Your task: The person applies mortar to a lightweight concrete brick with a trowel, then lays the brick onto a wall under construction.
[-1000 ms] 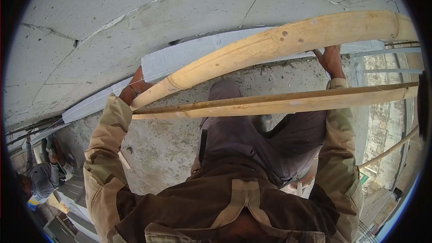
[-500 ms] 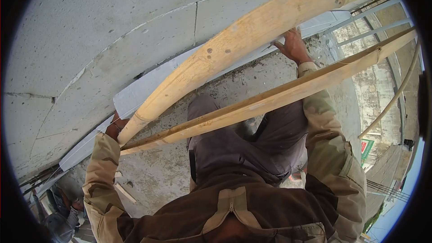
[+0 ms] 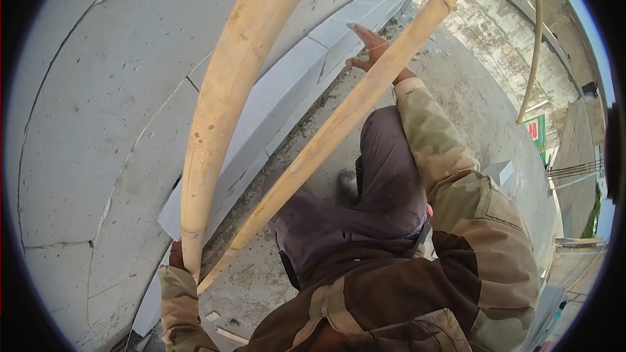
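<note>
Since the earlier frame both bamboo poles have swung from a shallow slant to a steep one, and the right hand (image 3: pixel 367 44) has shifted to the upper middle of the view, its fingers now spread wider.

Item under the hands: a row of white blocks (image 3: pixel 287 85) lying at the foot of the grey wall (image 3: pixel 98 91). Its long axis runs from lower left to upper right, along the wall's base, with the concrete ledge (image 3: pixel 482 111) on its other side.

Obstructions: the thick bamboo pole (image 3: pixel 225 91) crosses in front of the row and covers most of the left hand (image 3: pixel 176 259); only a knuckle edge shows beside the pole's lower end. The grip of that hand cannot be determined. The thin bamboo pole (image 3: pixel 339 124) cuts across the right wrist. The lower end of the row is cut off at the frame edge.

Pose: the right arm is stretched forward nearly straight, camouflage sleeve (image 3: pixel 443 156) to the wrist, palm down at the far part of the row, fingers splayed, grasping nothing. Whether the palm presses on the block cannot be confirmed. The left arm reaches down at lower left.
</note>
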`<state>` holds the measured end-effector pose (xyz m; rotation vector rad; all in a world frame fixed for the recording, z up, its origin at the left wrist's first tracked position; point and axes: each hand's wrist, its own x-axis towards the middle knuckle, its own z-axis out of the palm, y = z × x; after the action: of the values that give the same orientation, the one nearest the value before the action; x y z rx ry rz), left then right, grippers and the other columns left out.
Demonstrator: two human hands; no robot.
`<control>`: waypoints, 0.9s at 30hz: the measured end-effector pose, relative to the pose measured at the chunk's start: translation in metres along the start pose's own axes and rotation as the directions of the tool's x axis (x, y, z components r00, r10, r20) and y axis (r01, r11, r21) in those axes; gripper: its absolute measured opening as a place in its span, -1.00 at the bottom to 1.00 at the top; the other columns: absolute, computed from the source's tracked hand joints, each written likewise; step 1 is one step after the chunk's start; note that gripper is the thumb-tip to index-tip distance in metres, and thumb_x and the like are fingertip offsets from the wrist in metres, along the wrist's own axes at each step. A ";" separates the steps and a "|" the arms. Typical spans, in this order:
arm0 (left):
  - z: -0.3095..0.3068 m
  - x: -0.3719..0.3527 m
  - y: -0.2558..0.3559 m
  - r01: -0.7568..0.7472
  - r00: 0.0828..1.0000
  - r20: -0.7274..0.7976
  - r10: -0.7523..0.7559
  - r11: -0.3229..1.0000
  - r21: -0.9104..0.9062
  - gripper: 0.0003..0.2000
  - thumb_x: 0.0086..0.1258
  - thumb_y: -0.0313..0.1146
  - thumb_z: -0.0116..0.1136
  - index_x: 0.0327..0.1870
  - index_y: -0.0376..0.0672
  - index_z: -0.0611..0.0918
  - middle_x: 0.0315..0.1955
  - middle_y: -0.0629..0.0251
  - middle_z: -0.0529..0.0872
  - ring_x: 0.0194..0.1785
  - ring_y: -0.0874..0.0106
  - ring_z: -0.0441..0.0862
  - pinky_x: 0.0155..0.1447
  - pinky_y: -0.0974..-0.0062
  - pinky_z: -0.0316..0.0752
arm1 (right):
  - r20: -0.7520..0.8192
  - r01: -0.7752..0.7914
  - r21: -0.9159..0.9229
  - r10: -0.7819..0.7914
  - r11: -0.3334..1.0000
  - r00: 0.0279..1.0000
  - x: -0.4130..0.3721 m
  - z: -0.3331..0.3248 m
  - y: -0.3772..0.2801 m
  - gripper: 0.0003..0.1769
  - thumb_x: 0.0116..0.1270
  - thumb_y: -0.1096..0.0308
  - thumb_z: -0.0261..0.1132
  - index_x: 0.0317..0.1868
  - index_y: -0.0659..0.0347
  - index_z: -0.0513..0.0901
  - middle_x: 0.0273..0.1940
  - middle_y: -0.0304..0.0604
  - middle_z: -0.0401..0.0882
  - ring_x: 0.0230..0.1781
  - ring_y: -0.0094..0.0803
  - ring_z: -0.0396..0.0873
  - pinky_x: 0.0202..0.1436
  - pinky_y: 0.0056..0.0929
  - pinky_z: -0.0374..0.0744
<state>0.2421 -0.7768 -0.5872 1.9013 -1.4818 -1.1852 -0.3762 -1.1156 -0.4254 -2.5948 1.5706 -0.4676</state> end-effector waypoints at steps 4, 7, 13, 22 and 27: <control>0.012 0.021 0.001 0.038 0.996 0.074 -0.040 0.999 0.025 -0.27 0.05 -0.37 0.58 0.35 -0.19 0.55 0.24 0.07 0.68 0.34 0.17 0.58 0.44 0.27 0.44 | -0.167 -0.350 0.270 0.402 0.897 0.900 -0.185 -0.060 0.036 -0.28 0.28 0.23 0.51 0.38 0.29 0.47 0.26 0.13 0.62 0.24 -0.04 0.63 0.30 -0.20 0.56; 0.022 0.026 0.003 0.072 0.992 0.101 -0.079 0.995 0.071 -0.27 0.06 -0.37 0.57 0.35 -0.19 0.55 0.24 0.07 0.68 0.34 0.17 0.58 0.44 0.27 0.44 | -0.225 -0.689 0.388 0.788 0.612 0.574 -0.351 -0.067 0.067 -0.41 0.31 0.18 0.47 0.25 0.34 0.59 0.06 0.15 0.74 0.04 -0.07 0.76 0.12 -0.24 0.66; 0.029 0.012 -0.001 0.150 0.981 0.105 -0.165 0.980 0.133 -0.28 0.06 -0.37 0.57 0.34 -0.19 0.55 0.24 0.07 0.68 0.34 0.17 0.58 0.44 0.27 0.44 | -0.520 -0.975 0.211 0.853 0.074 -0.048 -0.514 -0.041 -0.020 -0.78 0.27 0.37 0.39 -0.14 0.33 0.76 -0.25 0.09 0.80 -0.22 -0.11 0.80 -0.07 -0.21 0.68; 0.028 0.040 0.031 0.201 0.956 0.165 -0.244 0.949 0.242 -0.29 0.07 -0.36 0.56 0.34 -0.19 0.55 0.24 0.07 0.68 0.34 0.17 0.58 0.44 0.27 0.44 | -0.248 -0.761 0.476 0.897 0.442 0.366 -0.367 0.022 0.072 -0.81 0.21 0.41 0.33 -0.23 0.35 0.74 -0.39 0.13 0.73 -0.25 0.02 0.75 -0.09 -0.18 0.64; 0.013 0.043 0.060 0.279 0.933 0.142 -0.330 0.915 0.291 -0.29 0.08 -0.36 0.55 0.34 -0.19 0.55 0.24 0.07 0.68 0.34 0.17 0.58 0.44 0.27 0.44 | 0.038 -0.884 0.016 0.883 0.467 0.467 -0.267 0.203 0.289 -0.58 0.27 0.36 0.25 0.14 0.30 0.63 0.08 0.15 0.66 0.08 0.08 0.66 0.12 -0.07 0.60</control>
<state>0.2006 -0.8348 -0.5624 2.3284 -1.5448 -1.3956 -0.6779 -1.0380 -0.7401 -1.3394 2.5304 -0.3197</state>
